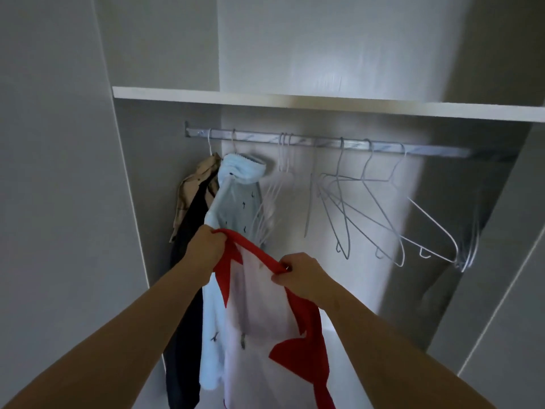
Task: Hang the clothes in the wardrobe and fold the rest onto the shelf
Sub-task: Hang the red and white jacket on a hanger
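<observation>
You have the red-and-white top (256, 308) up in front of the open wardrobe, below the rail (324, 143) and towards its left end. It hangs free from your hands, just in front of the light blue garment (239, 202) already on the rail. Your left hand (206, 250) is clenched round one end of the red neck band (253, 249). Your right hand (303, 276) pinches the other end between thumb and curled fingers, so the band is stretched between them. No hanger shows inside the top; whether one is there, you cannot tell from here.

Judge it as thin, soft and light. The body drapes limp and the red sleeve on your right falls in loose folds. It has no stiffness to help you, so it will sag and swing wherever you let go. The neck band looks like the firmest part and is the right place to hold. Keep it open and taut so a hanger can pass in. The fabric should not slip much in bare fingers, but a knit neck can stretch if you pull hard.

Bare white hangers (271, 202) hang near the middle of the rail. Grey wire hangers (368, 202) fan out towards its right end, tilted and tangled close together. They look light and springy, so lifting one may drag its neighbours. A beige garment (188, 187) and a dark garment (191, 219) hang at the rail's left end. The shelf (295, 104) runs above the rail.
</observation>
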Tool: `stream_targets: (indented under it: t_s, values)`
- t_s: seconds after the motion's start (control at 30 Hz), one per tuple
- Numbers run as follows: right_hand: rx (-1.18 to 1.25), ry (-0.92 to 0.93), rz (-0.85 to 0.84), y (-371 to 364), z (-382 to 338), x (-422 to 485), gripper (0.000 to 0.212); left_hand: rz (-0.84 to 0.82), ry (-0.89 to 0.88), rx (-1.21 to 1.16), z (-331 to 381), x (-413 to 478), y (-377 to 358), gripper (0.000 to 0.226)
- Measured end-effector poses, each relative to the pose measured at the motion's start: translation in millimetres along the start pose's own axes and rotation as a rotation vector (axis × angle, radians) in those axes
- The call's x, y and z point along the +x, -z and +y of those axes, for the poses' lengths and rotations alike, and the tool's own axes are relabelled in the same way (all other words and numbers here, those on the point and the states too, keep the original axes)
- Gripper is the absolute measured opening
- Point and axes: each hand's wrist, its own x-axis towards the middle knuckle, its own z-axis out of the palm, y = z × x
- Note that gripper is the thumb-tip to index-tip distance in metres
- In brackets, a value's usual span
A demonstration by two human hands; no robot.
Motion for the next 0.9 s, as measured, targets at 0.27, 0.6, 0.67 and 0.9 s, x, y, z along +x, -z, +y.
stream_targets:
  t_s: [0.27,0.6,0.67,0.9]
  values:
    - [0.263,-0.028,0.085,8,-5,44,0.024,0.072,-0.143,-0.086,9,38,-1,0.007]
    - [-0.219,0.039,0.446,0,-29,161,0.026,-0.079,-0.090,-0.193,20,114,-6,0.012]
    - [-0.411,-0.028,0.481,-3,-27,183,0.036,-0.124,-0.057,-0.223,17,128,-6,0.010]
    - [-0.449,-0.206,0.550,-13,-18,229,0.064,-0.140,-0.001,-0.190,16,183,8,0.004]
